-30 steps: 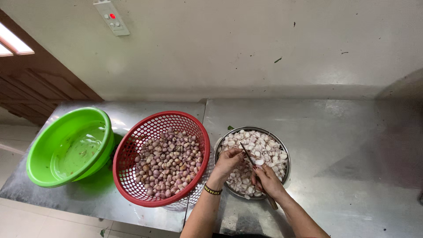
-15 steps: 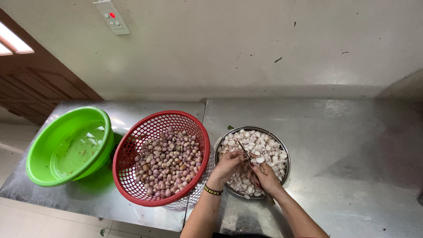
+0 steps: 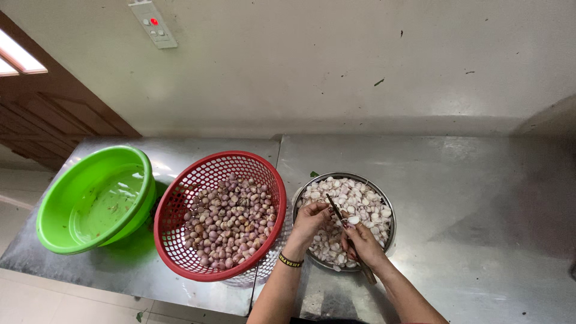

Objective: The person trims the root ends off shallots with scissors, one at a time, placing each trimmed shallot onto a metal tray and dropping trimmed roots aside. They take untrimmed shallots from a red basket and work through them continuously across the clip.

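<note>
Currently mid-peel, judging by the setup: right hand is wrapped around a small knife, blade angled up toward the left hand, handle end sticking out below the palm. Left fingers are pinched together on something small over the metal bowl, most likely a single bulb, but it's too small to tell for sure. The bowl holds pale peeled pieces; both hands work right above it.

Red plastic basket sits just left of the bowl, touching or nearly so, full of purplish unpeeled shallots. Green basin is further left, beside the basket, with a little water and a few scraps.

Next move looks like it needs a short controlled cut away from the left fingertips, with a firm pinch.

No packages or labels on the steel counter. Only fixture: a small white rectangular switch plate with a red light, high on the wall.
</note>
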The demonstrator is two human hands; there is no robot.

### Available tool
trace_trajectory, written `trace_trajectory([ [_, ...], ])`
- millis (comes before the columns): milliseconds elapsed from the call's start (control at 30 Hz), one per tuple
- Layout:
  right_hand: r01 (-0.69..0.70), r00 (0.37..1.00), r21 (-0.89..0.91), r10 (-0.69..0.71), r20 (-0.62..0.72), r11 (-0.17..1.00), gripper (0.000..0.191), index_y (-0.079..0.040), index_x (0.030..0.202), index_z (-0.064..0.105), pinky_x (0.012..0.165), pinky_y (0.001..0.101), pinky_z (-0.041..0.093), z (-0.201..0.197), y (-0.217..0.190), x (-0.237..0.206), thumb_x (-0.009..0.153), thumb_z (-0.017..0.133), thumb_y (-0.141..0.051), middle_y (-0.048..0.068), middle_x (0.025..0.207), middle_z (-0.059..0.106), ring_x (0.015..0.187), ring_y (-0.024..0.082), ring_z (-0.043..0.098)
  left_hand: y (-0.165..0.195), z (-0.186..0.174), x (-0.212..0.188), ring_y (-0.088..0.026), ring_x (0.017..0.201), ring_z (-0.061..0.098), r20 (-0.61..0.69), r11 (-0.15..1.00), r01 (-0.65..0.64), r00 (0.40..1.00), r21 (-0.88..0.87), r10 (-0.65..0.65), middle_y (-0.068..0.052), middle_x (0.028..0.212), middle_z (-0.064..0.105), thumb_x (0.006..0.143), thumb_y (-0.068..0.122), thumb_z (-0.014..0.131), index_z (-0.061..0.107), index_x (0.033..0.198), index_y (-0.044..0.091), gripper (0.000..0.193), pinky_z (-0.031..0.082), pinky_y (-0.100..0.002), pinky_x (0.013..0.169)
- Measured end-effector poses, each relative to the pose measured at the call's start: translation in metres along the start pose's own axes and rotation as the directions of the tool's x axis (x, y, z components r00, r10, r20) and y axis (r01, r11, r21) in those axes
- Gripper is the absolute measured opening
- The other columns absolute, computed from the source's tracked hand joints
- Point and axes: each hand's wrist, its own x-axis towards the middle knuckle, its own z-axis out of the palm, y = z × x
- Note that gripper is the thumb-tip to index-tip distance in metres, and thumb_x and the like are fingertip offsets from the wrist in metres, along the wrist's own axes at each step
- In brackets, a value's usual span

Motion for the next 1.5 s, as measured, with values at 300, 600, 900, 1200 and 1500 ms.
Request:
trace_trajectory([
  [300,0.076,0.996,0.021,-0.077,0.036,0.997,0.05,-0.023,0.156,0.041,0.041,0.0251,0.039,0.002,0.001,0.007,0.105,0.043,-0.022,0.004,0.069,0.06,0.046,0.008,0.045,-0.001,0.003,-0.005,-0.014,0.071,0.068,0.062,0.999,0.048,0.997,0.021,-0.049,-0.006,0.086,0.074,0.097,0.015,0.075,0.071,0.102,0.0,0.017,0.055,-0.025,0.065],
  [600,0.016,1.0,0.161,-0.013,-0.021,0.987,0.045,-0.029,0.147,0.045,0.041,0.0274,0.04,0.004,-0.001,0.006,0.102,0.044,-0.029,0.003,0.067,0.059,0.045,0.01,0.046,-0.007,0.008,-0.001,-0.008,0.074,0.066,-0.07,0.999,-0.033,0.997,0.001,0.033,-0.002,0.09,0.073,0.096,0.013,0.074,0.072,0.109,0.001,0.018,0.053,-0.022,0.065],
  [900,0.051,0.997,0.095,-0.056,0.056,0.994,0.03,-0.005,0.098,0.056,0.041,0.028,0.039,-0.004,0.005,0.003,0.107,0.046,-0.032,0.005,0.066,0.058,0.045,0.011,0.047,0.001,0.006,-0.004,-0.01,0.068,0.066,-0.064,1.0,0.005,0.998,0.025,-0.003,-0.001,0.084,0.072,0.095,0.017,0.072,0.07,0.108,0.002,0.019,0.055,-0.024,0.06],
  [1200,0.05,0.999,0.036,-0.051,0.018,0.998,0.044,-0.029,0.146,0.046,0.042,0.0257,0.039,0.0,0.0,0.009,0.102,0.045,-0.03,0.003,0.067,0.06,0.046,0.008,0.046,-0.009,0.007,-0.004,-0.008,0.069,0.062,0.008,1.0,-0.006,1.0,0.029,0.006,-0.002,0.085,0.073,0.096,0.019,0.075,0.074,0.098,0.002,0.017,0.05,-0.023,0.063],
  [1500,0.042,0.997,0.096,-0.048,0.059,0.994,0.051,-0.003,0.079,0.058,0.04,0.0279,0.034,-0.002,0.002,0.001,0.11,0.041,-0.041,0.001,0.052,0.045,0.042,0.011,0.041,-0.008,0.013,0.001,-0.005,0.067,0.059,-0.113,0.996,-0.077,0.99,0.039,0.081,0.003,0.081,0.068,0.096,0.019,0.075,0.073,0.1,0.005,0.015,0.047,-0.021,0.06],
])
